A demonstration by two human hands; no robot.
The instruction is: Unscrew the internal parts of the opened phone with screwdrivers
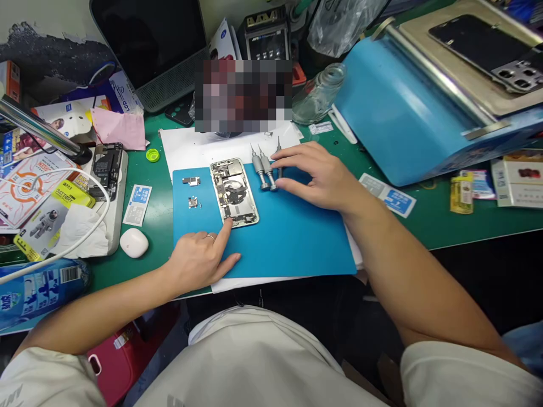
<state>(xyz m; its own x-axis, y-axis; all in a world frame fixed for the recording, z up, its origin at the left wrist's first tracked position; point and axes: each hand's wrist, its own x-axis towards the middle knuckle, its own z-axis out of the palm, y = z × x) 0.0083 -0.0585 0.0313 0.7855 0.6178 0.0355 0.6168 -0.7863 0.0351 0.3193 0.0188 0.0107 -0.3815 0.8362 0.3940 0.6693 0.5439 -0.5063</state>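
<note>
An opened smartphone (235, 192) lies on the blue mat (297, 243), its inner parts exposed. My left hand (199, 254) has its index fingertip on the phone's lower left part, thumb apart and other fingers curled; it holds nothing. Grey precision screwdrivers (261, 167) lie right of the phone, tips toward the back. Over another screwdriver (280, 171), my right hand (316, 175) has its thumb and fingers apart, partly covering it; whether they touch is hard to see. Small circuit board pieces (193, 202) lie left of the phone.
A white earbud-type case (134, 243) and a phone on a white stand (106, 169) are at left. A blue machine (394, 118) bearing a dark phone back (483, 48) fills the right. Behind the mat stand a glass jar (320, 93) and a pixelated patch.
</note>
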